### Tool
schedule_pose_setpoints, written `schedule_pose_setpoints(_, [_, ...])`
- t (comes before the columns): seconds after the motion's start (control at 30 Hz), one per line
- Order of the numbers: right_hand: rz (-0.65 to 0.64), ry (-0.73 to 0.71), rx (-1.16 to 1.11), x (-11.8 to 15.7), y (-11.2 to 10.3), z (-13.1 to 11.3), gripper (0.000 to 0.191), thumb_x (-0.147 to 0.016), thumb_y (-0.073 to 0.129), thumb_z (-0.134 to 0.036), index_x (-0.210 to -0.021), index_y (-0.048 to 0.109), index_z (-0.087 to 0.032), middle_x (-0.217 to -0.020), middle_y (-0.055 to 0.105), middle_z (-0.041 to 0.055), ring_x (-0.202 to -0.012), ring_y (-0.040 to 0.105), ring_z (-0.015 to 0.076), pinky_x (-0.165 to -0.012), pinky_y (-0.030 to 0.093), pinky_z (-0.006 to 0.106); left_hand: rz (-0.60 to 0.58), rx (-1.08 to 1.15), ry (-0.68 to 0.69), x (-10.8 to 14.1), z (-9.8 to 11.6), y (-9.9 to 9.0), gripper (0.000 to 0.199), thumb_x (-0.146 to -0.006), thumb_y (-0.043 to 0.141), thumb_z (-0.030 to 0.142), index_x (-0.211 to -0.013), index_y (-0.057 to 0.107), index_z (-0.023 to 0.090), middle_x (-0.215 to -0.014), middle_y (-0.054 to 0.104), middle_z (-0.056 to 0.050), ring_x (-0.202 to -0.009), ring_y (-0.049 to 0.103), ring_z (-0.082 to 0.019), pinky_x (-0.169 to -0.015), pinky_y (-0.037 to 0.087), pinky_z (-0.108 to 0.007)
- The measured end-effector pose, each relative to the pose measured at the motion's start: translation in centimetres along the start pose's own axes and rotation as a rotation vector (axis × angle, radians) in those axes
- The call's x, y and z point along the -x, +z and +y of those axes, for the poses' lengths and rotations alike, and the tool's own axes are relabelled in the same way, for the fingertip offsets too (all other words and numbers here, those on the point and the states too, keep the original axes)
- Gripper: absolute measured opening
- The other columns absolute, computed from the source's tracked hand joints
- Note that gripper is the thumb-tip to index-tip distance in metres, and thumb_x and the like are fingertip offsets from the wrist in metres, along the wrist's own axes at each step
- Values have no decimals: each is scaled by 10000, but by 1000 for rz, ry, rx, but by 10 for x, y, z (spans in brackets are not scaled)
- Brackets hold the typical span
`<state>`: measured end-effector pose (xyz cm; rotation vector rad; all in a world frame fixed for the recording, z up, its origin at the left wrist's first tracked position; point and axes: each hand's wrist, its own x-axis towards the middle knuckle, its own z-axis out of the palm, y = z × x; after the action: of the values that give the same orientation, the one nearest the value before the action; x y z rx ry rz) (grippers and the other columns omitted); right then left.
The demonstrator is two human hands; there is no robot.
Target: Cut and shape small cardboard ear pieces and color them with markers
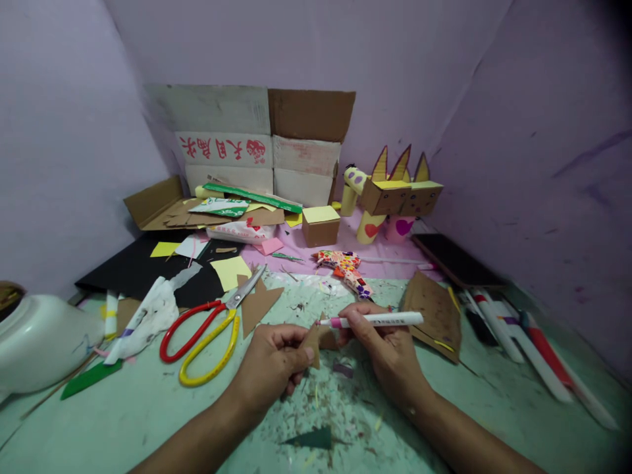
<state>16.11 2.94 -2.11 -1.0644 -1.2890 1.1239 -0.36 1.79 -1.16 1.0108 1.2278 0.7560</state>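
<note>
My left hand (276, 362) pinches a small brown cardboard piece (312, 343) between thumb and fingers. In my right hand (382, 342) is a white marker (390, 320) with a pink collar, held nearly level, its tip at the upper edge of the cardboard piece. Another bit of brown cardboard (328, 340) shows between the hands, partly hidden. Scissors (232, 304) with one red and one yellow handle lie partly open, left of my left hand. Behind them rests a pointed cardboard scrap (259, 304).
A small box (320, 227), a floral glue gun (345, 266) and cardboard animal figures (390, 197) stand or lie behind. Folded cardboard (433, 316) and several markers (498, 326) are at right. A white pot (44, 339) sits at left, a dark green scrap (316, 438) in front.
</note>
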Motion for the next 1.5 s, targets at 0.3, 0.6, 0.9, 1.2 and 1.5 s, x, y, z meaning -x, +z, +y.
schedule_pose_setpoints(0.3, [-26,48,-81,3,-4,6,288,-796,578,-409,-663,622,-158,-489,584,9,-451,518,130,-459,398,235,-5,45,-4,0,-1,-1,216,-622,626,343,-623,619,127,-388,411,50,-327,325,-53,-346,238,-185])
schedule_pose_setpoints(0.6, [-28,0,-10,0,-2,1,250,-807,579,-380,-695,643,-165,-535,609,14,-522,554,139,-532,432,242,-8,47,-9,0,0,0,206,-632,612,330,-609,618,125,-390,411,46,-338,332,-55,-350,243,-184])
schedule_pose_setpoints(0.9, [-75,54,-71,4,-4,7,287,-801,578,-402,-666,629,-155,-495,591,8,-451,514,124,-455,399,227,-14,87,0,-2,-3,-2,204,-635,617,324,-625,639,121,-377,426,42,-313,327,-52,-338,221,-182])
schedule_pose_setpoints(1.2, [-43,0,-27,1,-1,1,253,-793,596,-379,-695,656,-153,-533,621,21,-508,562,131,-509,439,224,7,68,-1,-2,-4,-1,245,-632,606,326,-690,683,101,-380,432,37,-313,334,-53,-335,235,-179])
schedule_pose_setpoints(1.5, [-114,115,-78,5,-4,7,273,-792,598,-387,-663,624,-148,-510,607,13,-431,508,106,-425,412,201,24,96,-1,-3,-5,-1,216,-615,617,317,-634,654,105,-365,436,36,-299,324,-50,-323,233,-176])
